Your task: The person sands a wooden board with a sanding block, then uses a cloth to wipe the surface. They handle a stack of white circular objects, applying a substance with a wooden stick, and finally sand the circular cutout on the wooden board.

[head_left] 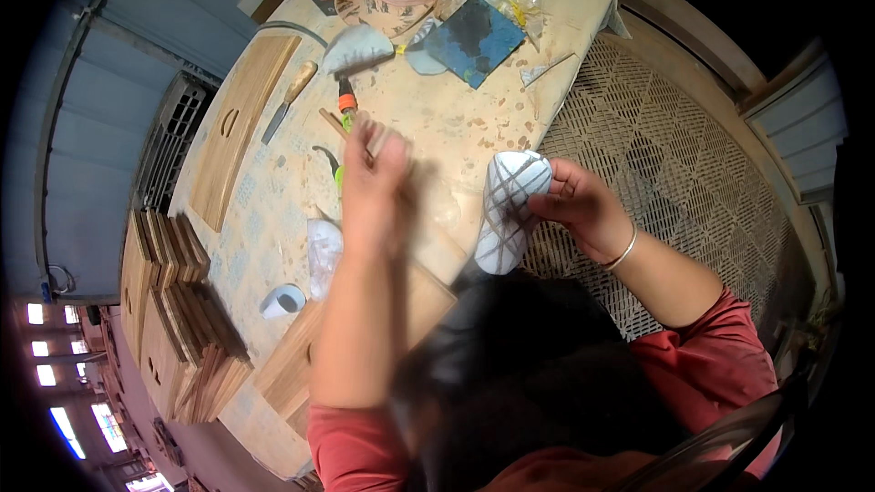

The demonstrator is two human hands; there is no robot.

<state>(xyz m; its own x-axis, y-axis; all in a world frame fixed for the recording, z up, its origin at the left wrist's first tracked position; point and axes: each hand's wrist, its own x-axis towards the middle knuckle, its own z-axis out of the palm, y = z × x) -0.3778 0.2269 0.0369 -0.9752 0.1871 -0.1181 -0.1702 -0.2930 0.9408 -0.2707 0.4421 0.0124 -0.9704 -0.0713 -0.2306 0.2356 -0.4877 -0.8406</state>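
My left hand (372, 184) is blurred with motion over the middle of the workbench (474, 118), fingers together on a thin wooden strip (339, 124) that sticks out beyond the fingertips. My right hand (583, 208) is closed on a white cloth with grey crossing stripes (507, 210), held at the bench's right edge. A pale wooden board (428, 282) lies under my left forearm, partly hidden by my dark hair.
A long wooden panel (239, 128), a wooden-handled knife (288, 98), an orange-handled tool (346, 100), a dark blue sanding sheet (476, 38), a tape roll (284, 299) and stacked wooden boards (173, 319) surround the hands. Woven mesh flooring (674, 173) lies right.
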